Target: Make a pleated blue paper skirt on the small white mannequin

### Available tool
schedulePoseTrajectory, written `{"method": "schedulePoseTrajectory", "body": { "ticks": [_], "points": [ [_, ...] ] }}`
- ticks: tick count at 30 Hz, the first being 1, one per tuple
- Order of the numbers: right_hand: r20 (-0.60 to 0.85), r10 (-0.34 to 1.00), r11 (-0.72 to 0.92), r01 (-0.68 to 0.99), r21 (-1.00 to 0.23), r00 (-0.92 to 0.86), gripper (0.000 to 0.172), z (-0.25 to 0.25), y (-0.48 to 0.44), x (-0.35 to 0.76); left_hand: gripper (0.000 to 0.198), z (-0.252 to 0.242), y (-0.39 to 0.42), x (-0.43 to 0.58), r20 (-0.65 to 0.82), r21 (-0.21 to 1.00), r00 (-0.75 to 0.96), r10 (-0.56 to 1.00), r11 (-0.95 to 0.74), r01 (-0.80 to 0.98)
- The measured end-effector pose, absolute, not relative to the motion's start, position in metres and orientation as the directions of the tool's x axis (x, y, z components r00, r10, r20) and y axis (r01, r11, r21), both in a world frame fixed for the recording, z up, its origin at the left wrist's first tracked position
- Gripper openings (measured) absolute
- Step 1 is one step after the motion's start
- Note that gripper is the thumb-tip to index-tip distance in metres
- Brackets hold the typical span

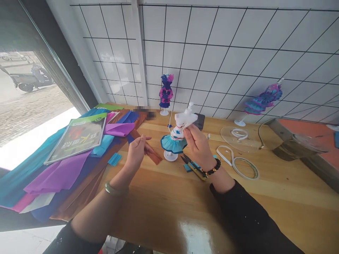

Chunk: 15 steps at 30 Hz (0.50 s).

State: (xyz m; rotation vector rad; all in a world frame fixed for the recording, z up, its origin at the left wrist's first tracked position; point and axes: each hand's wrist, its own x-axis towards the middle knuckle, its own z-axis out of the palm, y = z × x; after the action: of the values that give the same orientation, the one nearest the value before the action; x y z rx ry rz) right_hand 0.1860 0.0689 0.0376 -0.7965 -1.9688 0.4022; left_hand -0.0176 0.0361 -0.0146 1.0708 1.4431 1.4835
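A small white dress form (189, 107) on a round base stands upright in the middle of the table. It wears a white bodice (177, 133) with blue and red patches and a turquoise ruffled skirt (173, 145). My right hand (197, 146) is closed at the bodice's right side, pinching the edge of a white piece of material (191, 120) at the top. Left of the skirt, my left hand (136, 153) has its fingers drawn together; what they hold, if anything, is hidden. A brown strip (154, 157) lies beside and partly behind that hand.
Yellow-handled thread snips (195, 168) lie below my right hand. White tape coils (246, 167) and a clear disc (227, 139) are to the right. Coloured sheets (59, 173) and a booklet (78, 137) cover the left. Two dressed forms (166, 91) (263, 100) stand near the wall.
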Motion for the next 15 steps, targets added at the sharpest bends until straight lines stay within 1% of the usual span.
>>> {"method": "schedulePoseTrajectory", "body": {
  "ticks": [4,7,9,12,15],
  "points": [
    [0.635,0.689,0.725,0.310,-0.616,-0.350,0.027,0.035,0.068,0.183,0.053,-0.019,0.039,-0.021,0.034,0.999,-0.309,0.951,-0.029,0.023],
    [0.579,0.757,0.647,0.215,-0.732,-0.303,0.030,0.033,0.069,0.180,0.059,-0.022,0.041,-0.021,0.023,0.996,-0.266,0.964,0.000,0.084],
    [0.535,0.802,0.582,0.144,-0.801,-0.265,0.033,0.031,0.069,0.178,0.059,-0.025,0.042,-0.019,0.071,0.982,-0.203,0.977,-0.033,0.186],
    [0.497,0.835,0.529,0.092,-0.844,-0.238,0.036,0.028,0.069,0.176,0.044,-0.028,0.042,-0.015,0.155,0.942,-0.082,0.984,-0.123,0.313],
    [0.471,0.847,0.505,0.097,-0.858,-0.248,0.038,0.028,0.068,0.175,0.029,-0.032,0.040,-0.009,0.177,0.914,-0.006,0.984,-0.162,0.371]
  ]
}}
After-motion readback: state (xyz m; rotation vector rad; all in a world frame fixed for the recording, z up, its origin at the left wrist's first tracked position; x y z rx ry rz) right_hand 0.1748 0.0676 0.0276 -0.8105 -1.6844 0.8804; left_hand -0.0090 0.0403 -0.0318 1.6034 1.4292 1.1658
